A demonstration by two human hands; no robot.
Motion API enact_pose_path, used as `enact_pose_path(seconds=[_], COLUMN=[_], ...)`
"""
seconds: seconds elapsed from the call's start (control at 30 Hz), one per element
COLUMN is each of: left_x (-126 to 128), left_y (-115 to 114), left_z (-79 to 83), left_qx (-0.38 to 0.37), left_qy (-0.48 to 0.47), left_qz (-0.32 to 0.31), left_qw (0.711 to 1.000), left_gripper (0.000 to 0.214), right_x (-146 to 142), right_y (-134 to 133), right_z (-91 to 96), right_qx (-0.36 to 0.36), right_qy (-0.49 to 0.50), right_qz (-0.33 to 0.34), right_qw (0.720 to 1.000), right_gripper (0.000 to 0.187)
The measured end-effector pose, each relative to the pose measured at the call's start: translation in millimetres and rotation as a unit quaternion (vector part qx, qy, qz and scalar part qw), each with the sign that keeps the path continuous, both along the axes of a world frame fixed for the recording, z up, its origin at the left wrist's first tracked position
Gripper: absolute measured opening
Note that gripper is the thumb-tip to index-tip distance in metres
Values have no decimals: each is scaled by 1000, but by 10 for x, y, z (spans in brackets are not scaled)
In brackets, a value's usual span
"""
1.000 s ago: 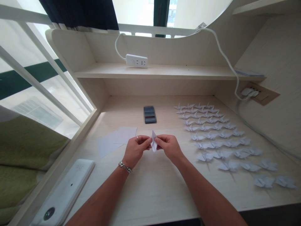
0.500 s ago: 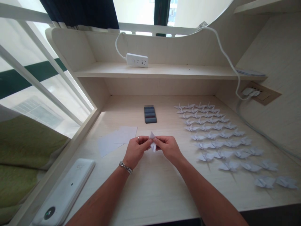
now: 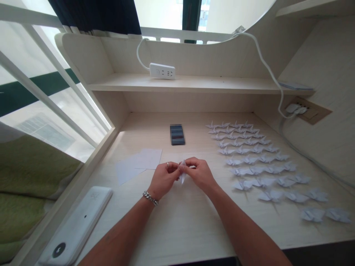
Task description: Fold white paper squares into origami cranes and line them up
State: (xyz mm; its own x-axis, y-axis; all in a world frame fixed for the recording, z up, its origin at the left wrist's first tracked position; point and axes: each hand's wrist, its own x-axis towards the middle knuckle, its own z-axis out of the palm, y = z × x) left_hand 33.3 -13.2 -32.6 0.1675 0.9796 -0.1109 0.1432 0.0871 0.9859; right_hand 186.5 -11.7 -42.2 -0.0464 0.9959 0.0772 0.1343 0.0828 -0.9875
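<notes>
A small folded piece of white paper (image 3: 182, 173) is pinched between both hands just above the pale wooden desk (image 3: 177, 221). My left hand (image 3: 163, 179), with a ring and a chain bracelet, grips its left side. My right hand (image 3: 200, 173) closes on its right side and top, hiding most of the paper. Flat white paper sheets (image 3: 138, 164) lie on the desk just left of my left hand. Rows of finished white paper cranes (image 3: 255, 160) cover the desk to the right of my right hand.
A small dark block (image 3: 176, 135) lies at the middle back of the desk. A white device (image 3: 77, 225) rests on the left ledge. On the shelf sits a white power strip (image 3: 162, 71), and a cable (image 3: 266, 70) runs to a wall socket (image 3: 301, 109).
Both hands have closed in tighter around the folded paper and shifted slightly right. The paper's tip, which stood up above the fingers, is now mostly covered.
</notes>
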Motion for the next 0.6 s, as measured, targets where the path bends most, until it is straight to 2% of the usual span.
enact_pose_path(seconds=[0.3,0.5,0.6], left_x=[-9,-30,-32], left_y=[-11,-14,-16], left_z=[44,52,50], left_qx=[12,-5,-2], left_qy=[7,5,12], left_qz=[-58,-65,-59], left_qw=[998,998,998], left_gripper=[22,17,18], right_x=[1,28,62], right_y=[16,32,29], right_z=[-1,42,53], right_qx=[10,-73,-39], right_qy=[42,162,122], right_qz=[-6,-22,-22], right_qw=[999,984,992], right_gripper=[21,35,32])
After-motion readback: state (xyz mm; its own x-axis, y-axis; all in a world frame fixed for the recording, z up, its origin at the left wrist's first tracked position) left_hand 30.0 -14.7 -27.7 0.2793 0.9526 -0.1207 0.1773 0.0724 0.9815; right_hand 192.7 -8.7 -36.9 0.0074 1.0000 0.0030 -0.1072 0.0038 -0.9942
